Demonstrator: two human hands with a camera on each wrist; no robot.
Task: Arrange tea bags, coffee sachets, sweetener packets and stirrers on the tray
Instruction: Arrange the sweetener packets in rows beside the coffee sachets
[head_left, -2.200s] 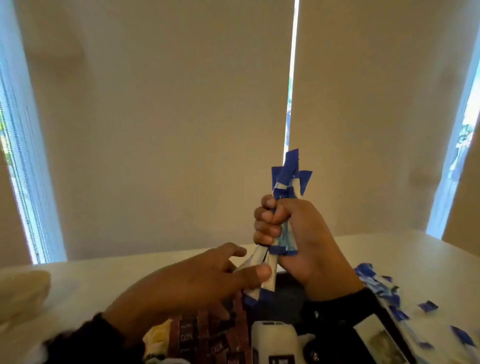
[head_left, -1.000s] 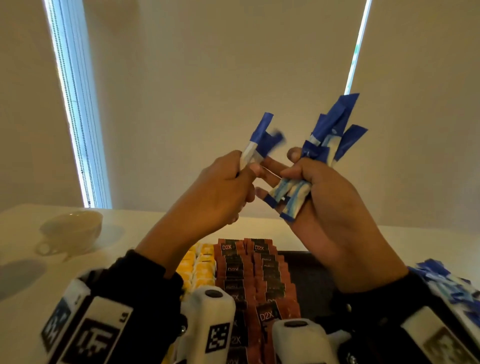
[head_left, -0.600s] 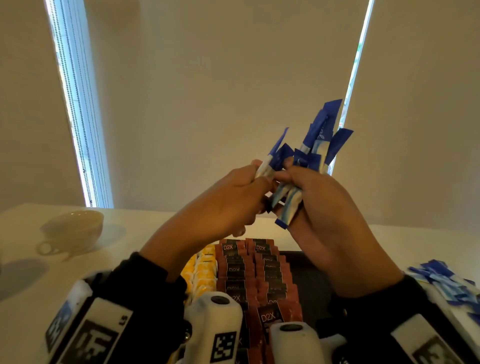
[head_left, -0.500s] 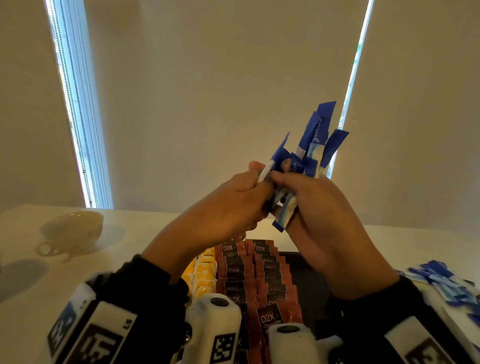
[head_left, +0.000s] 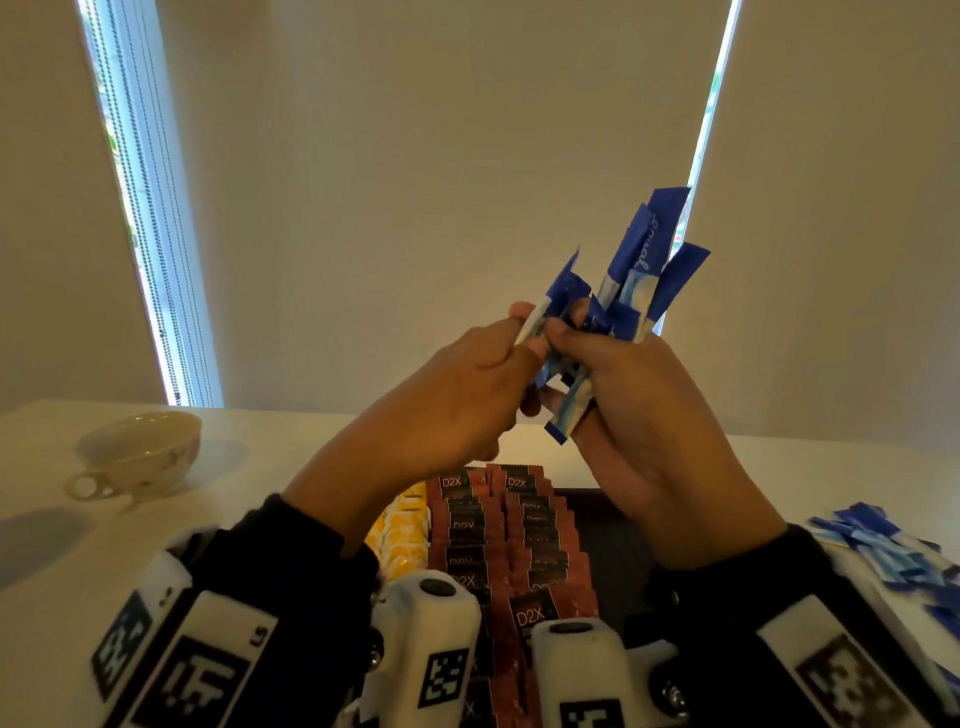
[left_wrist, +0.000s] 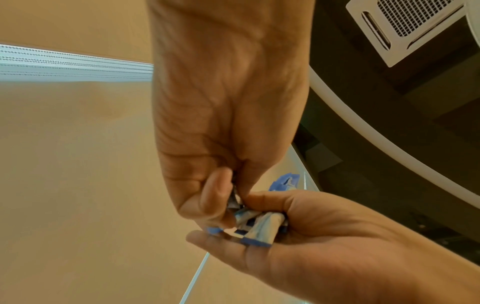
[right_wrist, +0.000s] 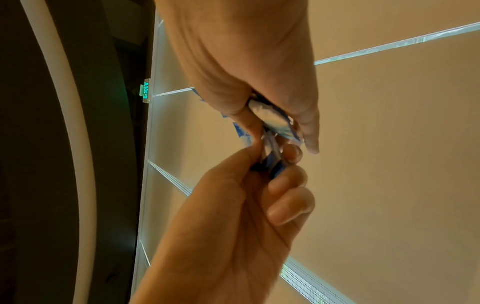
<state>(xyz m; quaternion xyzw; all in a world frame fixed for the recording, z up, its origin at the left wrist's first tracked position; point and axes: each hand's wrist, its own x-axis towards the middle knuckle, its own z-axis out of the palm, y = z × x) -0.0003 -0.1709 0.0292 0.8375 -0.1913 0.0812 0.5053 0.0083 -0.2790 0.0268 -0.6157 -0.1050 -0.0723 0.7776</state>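
Note:
Both hands are raised above the black tray (head_left: 615, 525). My right hand (head_left: 571, 374) grips an upright bundle of blue-and-white sweetener packets (head_left: 641, 260). My left hand (head_left: 530, 340) pinches one packet (head_left: 550, 299) between thumb and forefinger, pressed against the left side of the bundle. The left wrist view shows the packets' lower ends (left_wrist: 259, 226) lying across my right hand's fingers (left_wrist: 233, 246). In the right wrist view the packets (right_wrist: 272, 117) sit between thumb and fingers. On the tray lie rows of brown coffee sachets (head_left: 498, 525) and yellow tea bags (head_left: 405, 530).
A pale teacup (head_left: 137, 452) stands on the white table (head_left: 260, 467) at the far left. Several loose blue packets (head_left: 893, 551) lie on the table right of the tray. Window blinds hang behind the table.
A second ago my left hand held one packet apart from the bundle. It has moved right and now presses that packet against the bundle in my right hand.

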